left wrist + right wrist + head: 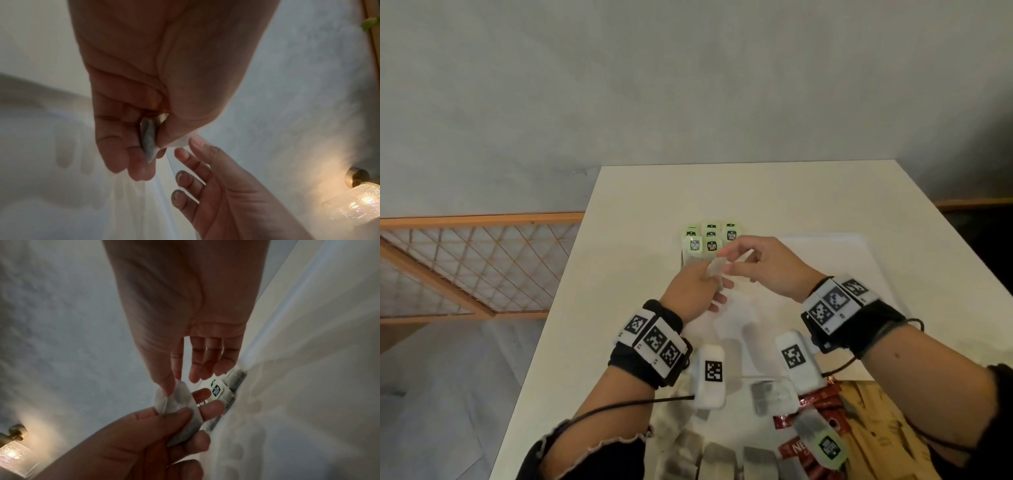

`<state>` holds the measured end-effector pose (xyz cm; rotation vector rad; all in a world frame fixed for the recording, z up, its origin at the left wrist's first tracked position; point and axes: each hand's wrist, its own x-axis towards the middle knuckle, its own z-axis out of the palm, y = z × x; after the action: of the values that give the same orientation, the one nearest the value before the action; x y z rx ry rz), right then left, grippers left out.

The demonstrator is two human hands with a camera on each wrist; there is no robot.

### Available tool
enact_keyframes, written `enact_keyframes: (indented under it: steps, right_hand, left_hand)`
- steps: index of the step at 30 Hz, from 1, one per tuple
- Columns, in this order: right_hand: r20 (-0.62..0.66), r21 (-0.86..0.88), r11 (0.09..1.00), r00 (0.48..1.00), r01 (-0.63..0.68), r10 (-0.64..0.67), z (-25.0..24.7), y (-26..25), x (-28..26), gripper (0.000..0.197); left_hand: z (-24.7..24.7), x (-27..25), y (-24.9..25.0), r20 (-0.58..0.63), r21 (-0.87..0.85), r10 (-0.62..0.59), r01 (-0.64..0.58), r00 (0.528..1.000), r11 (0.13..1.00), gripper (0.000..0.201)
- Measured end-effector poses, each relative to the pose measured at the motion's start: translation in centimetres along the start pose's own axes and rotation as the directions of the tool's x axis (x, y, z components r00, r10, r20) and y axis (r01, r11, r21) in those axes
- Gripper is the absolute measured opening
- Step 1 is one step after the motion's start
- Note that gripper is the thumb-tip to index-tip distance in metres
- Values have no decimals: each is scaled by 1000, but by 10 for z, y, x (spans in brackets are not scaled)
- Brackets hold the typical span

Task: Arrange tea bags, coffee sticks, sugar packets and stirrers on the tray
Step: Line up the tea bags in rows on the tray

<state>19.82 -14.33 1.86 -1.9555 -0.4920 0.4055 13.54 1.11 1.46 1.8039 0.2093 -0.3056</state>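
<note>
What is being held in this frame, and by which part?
A tea bag: the left hand pinches its lower half between thumb and fingers; the right hand touches its top corner, grip unclear.
</note>
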Motion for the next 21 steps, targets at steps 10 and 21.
enact_keyframes:
  steps: [10, 21]
  right_hand:
    - [-326, -84, 990, 942, -112, 79, -1, -10, -17, 16]
    - [-189, 66, 985, 968, -157, 167, 6, -4, -24, 19]
  left_hand:
    - [21, -7, 2, -346, 377, 280, -140, 896, 916, 38]
    - [25, -4, -9, -339, 195, 158, -95, 927, 976, 18]
